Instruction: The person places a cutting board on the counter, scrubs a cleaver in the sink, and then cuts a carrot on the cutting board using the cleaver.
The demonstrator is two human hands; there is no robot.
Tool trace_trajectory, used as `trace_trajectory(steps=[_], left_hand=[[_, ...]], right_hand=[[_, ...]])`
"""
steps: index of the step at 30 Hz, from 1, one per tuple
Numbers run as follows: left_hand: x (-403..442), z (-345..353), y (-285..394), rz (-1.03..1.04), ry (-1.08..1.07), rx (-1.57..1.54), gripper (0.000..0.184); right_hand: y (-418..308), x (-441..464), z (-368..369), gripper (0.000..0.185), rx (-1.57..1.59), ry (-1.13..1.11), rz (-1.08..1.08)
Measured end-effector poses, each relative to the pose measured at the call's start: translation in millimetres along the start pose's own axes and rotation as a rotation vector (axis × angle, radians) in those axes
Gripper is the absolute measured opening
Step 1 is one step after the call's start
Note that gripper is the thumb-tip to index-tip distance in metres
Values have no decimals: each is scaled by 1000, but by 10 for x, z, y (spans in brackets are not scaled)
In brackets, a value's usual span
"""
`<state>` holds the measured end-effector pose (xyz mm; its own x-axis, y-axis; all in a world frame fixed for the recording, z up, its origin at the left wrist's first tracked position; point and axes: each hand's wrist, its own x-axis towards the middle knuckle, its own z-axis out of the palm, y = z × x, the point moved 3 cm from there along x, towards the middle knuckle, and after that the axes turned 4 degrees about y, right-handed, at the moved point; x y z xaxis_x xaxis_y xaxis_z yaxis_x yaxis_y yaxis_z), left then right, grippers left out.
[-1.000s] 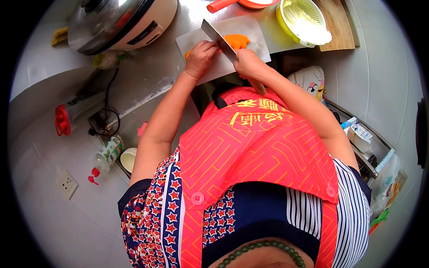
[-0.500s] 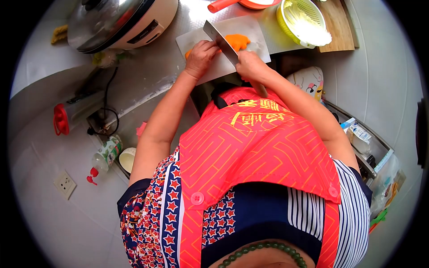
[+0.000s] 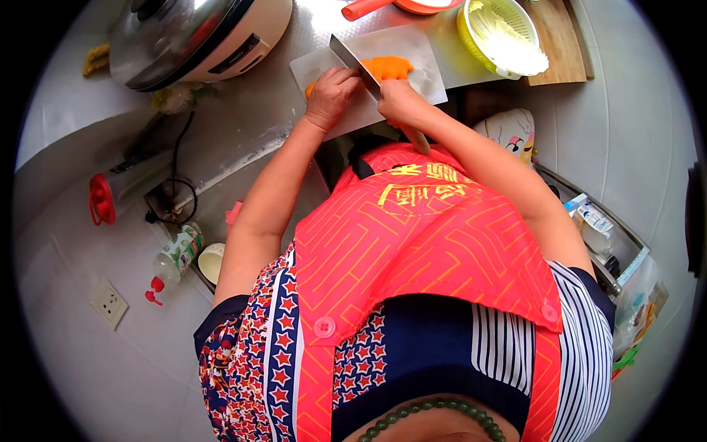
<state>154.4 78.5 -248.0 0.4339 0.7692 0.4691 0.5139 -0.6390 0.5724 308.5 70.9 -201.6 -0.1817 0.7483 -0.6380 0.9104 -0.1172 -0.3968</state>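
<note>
My right hand (image 3: 402,103) is closed round the handle of a kitchen cleaver (image 3: 347,57). Its wide blade stands on edge, close beside the fingers of my left hand (image 3: 333,96). Those fingers are curled down over a carrot (image 3: 310,90), and only its orange end shows past them. On the other side of the blade, a heap of cut carrot (image 3: 389,68) lies on the white cutting board (image 3: 428,53). The cut edge under the blade is hidden by my hands.
A large cooker (image 3: 250,40) with a glass lid stands at the left. Behind the board is a red-handled strainer or pan (image 3: 366,7). To the right sit a yellow basket (image 3: 471,48) with pale shreds and a wooden board (image 3: 563,44). Bottles (image 3: 177,254) stand low at the left.
The cleaver and my right hand have shifted slightly left, towards my left hand. More of the cut carrot shows to the right of the blade. My left hand has barely moved.
</note>
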Motion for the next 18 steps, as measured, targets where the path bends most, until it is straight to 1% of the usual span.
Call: trace_trajectory(steps=[3, 6, 9, 12, 15, 18], left_hand=[[-7, 4, -23, -22, -15, -15, 19], [-17, -1, -14, -44, -10, -35, 19], [-19, -2, -13, -47, -14, -18, 19], [-9, 3, -16, -21, -5, 1, 18], [-8, -5, 5, -28, 7, 19, 16], [-12, 4, 11, -29, 27, 11, 14]], right_hand=[[71, 86, 122, 16, 76, -21, 37], [78, 88, 123, 14, 42, -18, 22], [89, 97, 138, 13, 49, 43, 18], [56, 42, 66, 14, 72, 18, 22], [12, -99, -41, 16, 186, 44, 7], [31, -168, -87, 16, 109, 48, -8]])
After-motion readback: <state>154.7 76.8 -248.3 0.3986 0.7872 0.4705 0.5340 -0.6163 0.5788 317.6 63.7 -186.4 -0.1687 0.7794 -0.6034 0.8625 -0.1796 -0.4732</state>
